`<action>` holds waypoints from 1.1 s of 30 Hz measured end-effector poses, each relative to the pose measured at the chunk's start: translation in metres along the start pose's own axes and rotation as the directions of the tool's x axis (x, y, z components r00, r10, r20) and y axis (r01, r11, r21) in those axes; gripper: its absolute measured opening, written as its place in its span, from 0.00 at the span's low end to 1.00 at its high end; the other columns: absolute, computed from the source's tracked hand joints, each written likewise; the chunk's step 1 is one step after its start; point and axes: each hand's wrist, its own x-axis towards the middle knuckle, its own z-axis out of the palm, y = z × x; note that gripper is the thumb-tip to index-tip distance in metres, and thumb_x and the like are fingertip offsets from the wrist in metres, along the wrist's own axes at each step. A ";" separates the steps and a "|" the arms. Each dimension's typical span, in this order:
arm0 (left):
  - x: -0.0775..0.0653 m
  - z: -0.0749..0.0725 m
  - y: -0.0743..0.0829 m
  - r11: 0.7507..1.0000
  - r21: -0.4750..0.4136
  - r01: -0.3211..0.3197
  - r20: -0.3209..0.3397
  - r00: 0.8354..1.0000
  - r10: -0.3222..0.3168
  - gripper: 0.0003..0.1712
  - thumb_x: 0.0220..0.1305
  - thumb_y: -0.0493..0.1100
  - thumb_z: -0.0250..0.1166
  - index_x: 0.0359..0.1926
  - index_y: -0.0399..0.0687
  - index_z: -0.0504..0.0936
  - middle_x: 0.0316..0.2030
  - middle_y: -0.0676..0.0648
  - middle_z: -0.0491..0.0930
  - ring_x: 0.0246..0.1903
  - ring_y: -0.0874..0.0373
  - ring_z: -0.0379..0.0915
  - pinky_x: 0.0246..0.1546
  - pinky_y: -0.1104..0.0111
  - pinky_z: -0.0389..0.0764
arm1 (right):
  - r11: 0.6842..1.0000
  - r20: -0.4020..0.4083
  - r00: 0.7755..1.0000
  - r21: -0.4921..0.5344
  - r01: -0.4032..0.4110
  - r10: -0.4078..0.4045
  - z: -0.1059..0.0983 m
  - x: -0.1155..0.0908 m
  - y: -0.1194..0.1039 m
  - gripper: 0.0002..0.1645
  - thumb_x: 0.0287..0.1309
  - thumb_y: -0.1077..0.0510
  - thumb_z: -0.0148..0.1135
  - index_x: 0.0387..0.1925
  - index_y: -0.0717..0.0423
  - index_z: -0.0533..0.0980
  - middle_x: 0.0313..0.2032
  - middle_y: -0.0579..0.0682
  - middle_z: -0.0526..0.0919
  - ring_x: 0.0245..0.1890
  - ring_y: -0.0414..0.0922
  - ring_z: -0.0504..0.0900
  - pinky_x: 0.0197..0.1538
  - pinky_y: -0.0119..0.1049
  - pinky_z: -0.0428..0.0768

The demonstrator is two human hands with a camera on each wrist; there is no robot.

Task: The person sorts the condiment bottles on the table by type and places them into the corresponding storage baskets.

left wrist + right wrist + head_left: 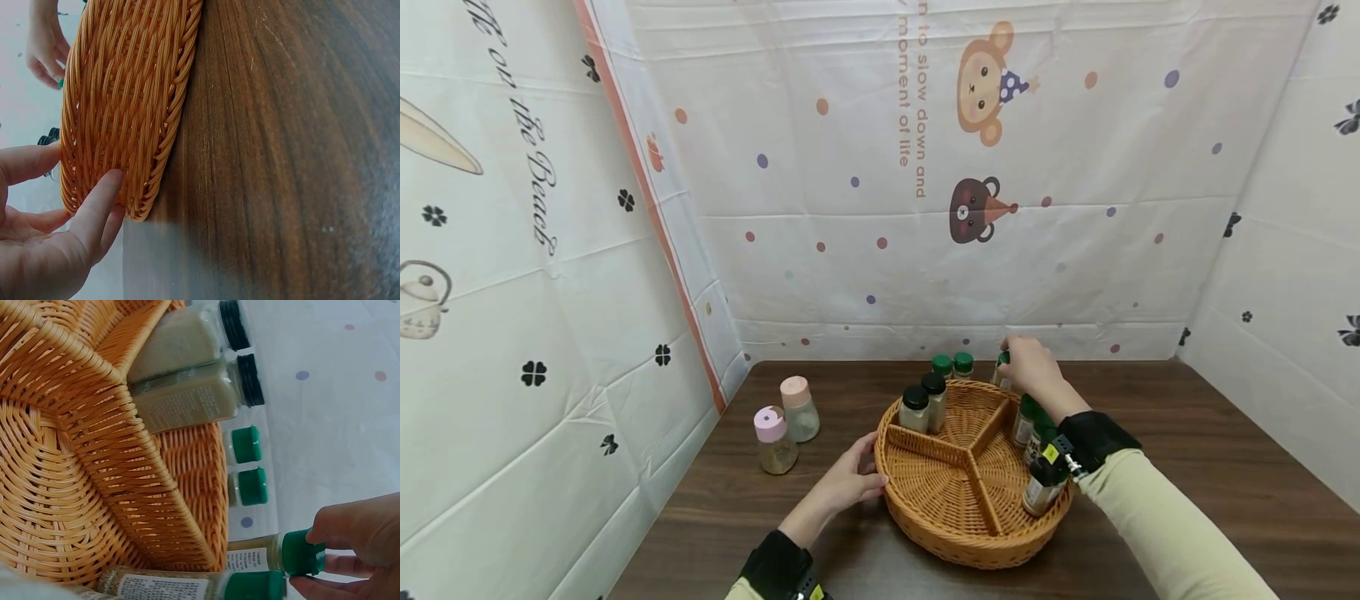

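My left hand (850, 477) holds the round wicker basket (955, 546) by its left side, fingers at the rim and against the woven outer wall (131, 94). Behind the basket's far rim, my right hand (1032, 367) pinches the green cap of a spice jar (303, 552) between thumb and fingers. Two more green-capped jars (246, 445) stand beyond the rim, to the left of that hand. Inside the basket, two black-capped jars (925, 404) of pale powder sit in the far compartment. Several jars (1037, 496) line the right compartment, partly hidden by my right wrist.
Left of the basket, a pink-capped shaker (800, 408) and a lilac-capped shaker (775, 442) stand on the dark wooden table (715, 508). Wicker dividers (977, 467) split the basket into three compartments. Printed white cloth (865, 267) hangs around the table's back and sides.
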 end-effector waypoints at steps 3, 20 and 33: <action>0.000 0.000 -0.001 1.000 -0.002 0.004 -0.007 1.000 -0.004 0.44 0.66 0.27 0.59 0.78 0.39 0.49 0.76 0.28 0.46 0.72 0.30 0.55 0.58 0.51 0.81 | 1.000 -0.007 1.000 0.022 0.011 -0.011 -0.007 -0.003 -0.001 0.25 0.65 0.61 0.60 0.60 0.70 0.72 0.52 0.70 0.78 0.39 0.56 0.80 0.34 0.42 0.74; 0.002 -0.001 -0.003 1.000 -0.005 -0.006 -0.004 1.000 0.006 0.44 0.67 0.28 0.59 0.78 0.38 0.48 0.76 0.28 0.45 0.72 0.29 0.52 0.58 0.51 0.81 | 0.986 -0.117 0.984 0.079 0.146 -0.136 -0.035 -0.029 -0.003 0.23 0.62 0.61 0.62 0.57 0.68 0.76 0.54 0.70 0.77 0.46 0.59 0.80 0.38 0.45 0.79; 0.000 -0.001 -0.002 1.000 0.001 -0.001 -0.007 1.000 0.001 0.44 0.67 0.28 0.59 0.78 0.39 0.48 0.76 0.28 0.45 0.72 0.29 0.52 0.58 0.52 0.81 | 0.964 -0.107 0.973 0.150 0.219 -0.204 -0.043 -0.054 -0.004 0.22 0.62 0.61 0.60 0.57 0.63 0.76 0.56 0.66 0.78 0.44 0.57 0.84 0.35 0.42 0.84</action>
